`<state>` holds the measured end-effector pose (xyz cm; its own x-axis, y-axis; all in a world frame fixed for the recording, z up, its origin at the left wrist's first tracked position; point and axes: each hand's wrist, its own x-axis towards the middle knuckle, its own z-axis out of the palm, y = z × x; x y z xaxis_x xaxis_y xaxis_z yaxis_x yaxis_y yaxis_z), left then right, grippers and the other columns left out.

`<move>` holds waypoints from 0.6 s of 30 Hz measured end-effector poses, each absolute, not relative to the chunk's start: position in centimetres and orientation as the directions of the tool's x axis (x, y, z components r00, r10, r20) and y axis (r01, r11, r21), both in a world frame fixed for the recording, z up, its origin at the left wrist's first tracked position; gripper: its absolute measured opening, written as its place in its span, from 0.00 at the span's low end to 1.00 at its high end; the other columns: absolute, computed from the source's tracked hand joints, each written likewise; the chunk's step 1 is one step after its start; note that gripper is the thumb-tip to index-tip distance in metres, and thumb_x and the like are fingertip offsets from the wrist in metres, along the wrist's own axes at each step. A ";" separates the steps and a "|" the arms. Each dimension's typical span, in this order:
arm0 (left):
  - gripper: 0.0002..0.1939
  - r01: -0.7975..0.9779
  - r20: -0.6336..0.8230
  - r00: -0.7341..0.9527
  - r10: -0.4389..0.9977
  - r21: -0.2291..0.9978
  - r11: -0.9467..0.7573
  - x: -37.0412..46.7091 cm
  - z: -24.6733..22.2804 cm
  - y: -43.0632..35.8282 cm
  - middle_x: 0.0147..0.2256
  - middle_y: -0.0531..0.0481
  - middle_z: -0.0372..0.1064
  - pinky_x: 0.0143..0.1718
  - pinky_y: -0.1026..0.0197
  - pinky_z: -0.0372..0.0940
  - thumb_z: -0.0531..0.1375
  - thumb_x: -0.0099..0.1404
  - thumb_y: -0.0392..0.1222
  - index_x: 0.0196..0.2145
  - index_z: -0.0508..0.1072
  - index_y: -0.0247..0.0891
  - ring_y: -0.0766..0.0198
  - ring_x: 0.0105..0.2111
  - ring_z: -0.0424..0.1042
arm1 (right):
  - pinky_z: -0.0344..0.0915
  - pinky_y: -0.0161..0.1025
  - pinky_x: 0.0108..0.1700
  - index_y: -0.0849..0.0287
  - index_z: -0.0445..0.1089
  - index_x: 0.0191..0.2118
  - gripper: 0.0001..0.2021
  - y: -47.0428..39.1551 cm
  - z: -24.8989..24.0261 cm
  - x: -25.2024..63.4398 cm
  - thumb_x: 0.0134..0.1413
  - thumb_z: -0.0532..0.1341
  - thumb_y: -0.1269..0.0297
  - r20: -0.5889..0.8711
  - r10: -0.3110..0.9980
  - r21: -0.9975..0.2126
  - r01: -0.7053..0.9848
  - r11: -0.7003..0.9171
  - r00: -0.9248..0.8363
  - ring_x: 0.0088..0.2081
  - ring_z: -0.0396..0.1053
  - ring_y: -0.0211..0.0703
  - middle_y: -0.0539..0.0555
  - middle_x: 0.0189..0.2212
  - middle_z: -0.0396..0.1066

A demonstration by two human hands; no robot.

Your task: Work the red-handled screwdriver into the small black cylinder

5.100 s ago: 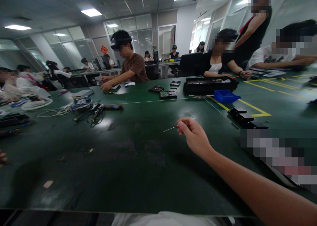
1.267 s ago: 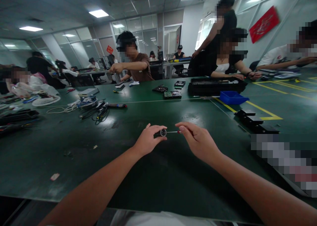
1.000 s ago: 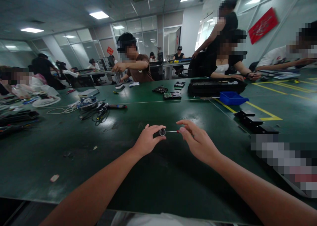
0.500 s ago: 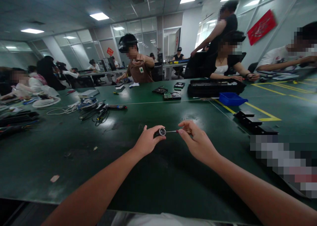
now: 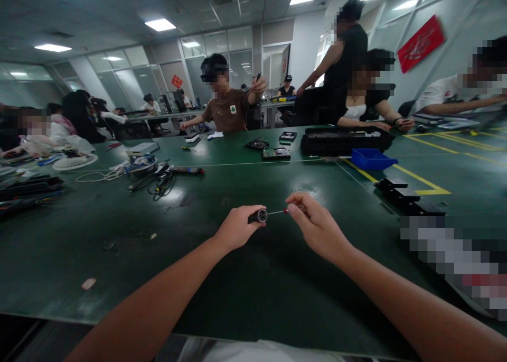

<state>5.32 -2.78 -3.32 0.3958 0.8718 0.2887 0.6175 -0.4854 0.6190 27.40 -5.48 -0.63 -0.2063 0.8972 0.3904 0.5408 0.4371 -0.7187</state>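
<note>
Above the green table (image 5: 222, 304), my left hand (image 5: 237, 227) is closed round a dark cylindrical part (image 5: 261, 215) whose round, light-rimmed end faces me. A screwdriver (image 5: 285, 211) lies between the fingers of my right hand (image 5: 317, 224). Its thin metal shaft points left, and the tip is at or close to the rim of the cylindrical part; whether they touch I cannot tell. My right fingers partly hide the handle.
Cables (image 5: 158, 179) lie at the left. Circuit-board drives (image 5: 276, 154), a black case (image 5: 344, 142) and a blue tray (image 5: 372, 159) stand further back. Black brackets (image 5: 407, 198) are at the right. Several people sit or stand beyond the table.
The cylindrical part in my left hand has turned slightly and moved a little right and down. My right hand has barely moved. Across the table, a person has raised a hand holding a small dark object.
</note>
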 end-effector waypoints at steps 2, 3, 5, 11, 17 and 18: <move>0.16 0.606 0.292 0.416 0.861 0.618 -0.502 5.3 -3.4 -2.9 0.46 0.51 0.76 0.49 0.56 0.66 0.65 0.63 0.42 0.49 0.76 0.45 0.56 0.46 0.74 | 0.62 0.40 0.31 0.55 0.68 0.41 0.14 -5.5 -0.6 27.4 0.68 0.49 0.54 0.370 0.903 -0.710 0.560 0.426 -0.218 0.29 0.68 0.43 0.51 0.28 0.69; 0.16 0.604 0.290 0.421 0.859 0.616 -0.505 5.3 -3.4 -2.9 0.45 0.51 0.76 0.48 0.56 0.67 0.65 0.63 0.43 0.49 0.76 0.46 0.56 0.45 0.74 | 0.61 0.40 0.30 0.55 0.68 0.41 0.15 -5.6 -0.6 27.4 0.68 0.48 0.54 0.369 0.904 -0.707 0.566 0.423 -0.215 0.28 0.68 0.43 0.50 0.27 0.69; 0.16 0.606 0.289 0.412 0.864 0.621 -0.497 5.4 -3.5 -2.9 0.45 0.51 0.76 0.48 0.56 0.67 0.65 0.63 0.43 0.49 0.76 0.45 0.56 0.45 0.74 | 0.61 0.40 0.30 0.55 0.67 0.46 0.13 -5.7 -0.6 27.3 0.68 0.49 0.56 0.394 0.899 -0.711 0.556 0.430 -0.192 0.28 0.68 0.43 0.51 0.28 0.70; 0.17 0.605 0.294 0.389 0.873 0.633 -0.483 5.4 -3.5 -2.9 0.46 0.50 0.75 0.50 0.55 0.66 0.66 0.62 0.44 0.49 0.76 0.44 0.56 0.46 0.73 | 0.67 0.44 0.37 0.57 0.67 0.44 0.11 -5.3 -0.9 27.3 0.62 0.57 0.56 0.407 0.910 -0.823 0.401 0.402 -0.077 0.34 0.71 0.46 0.54 0.33 0.73; 0.18 0.641 0.370 0.458 0.809 0.493 -0.588 5.5 -3.5 -2.7 0.50 0.49 0.73 0.63 0.43 0.51 0.65 0.63 0.39 0.52 0.73 0.46 0.56 0.52 0.68 | 0.70 0.43 0.35 0.58 0.67 0.36 0.15 -3.3 -2.3 27.8 0.62 0.55 0.51 0.183 0.981 -0.983 0.036 0.181 0.063 0.29 0.69 0.42 0.52 0.29 0.69; 0.18 0.649 0.357 0.453 0.817 0.497 -0.576 5.5 -3.5 -2.7 0.50 0.49 0.73 0.63 0.43 0.51 0.65 0.63 0.39 0.52 0.73 0.46 0.56 0.52 0.68 | 0.69 0.43 0.35 0.58 0.67 0.36 0.14 -3.2 -2.4 27.9 0.62 0.55 0.51 0.204 0.975 -0.978 0.057 0.200 0.086 0.29 0.69 0.41 0.52 0.29 0.69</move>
<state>5.51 -2.67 -3.53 0.4528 0.8172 0.3566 0.6488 -0.5763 0.4970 27.86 -3.17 -2.41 0.0860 0.9751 0.2043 0.0574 0.1998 -0.9781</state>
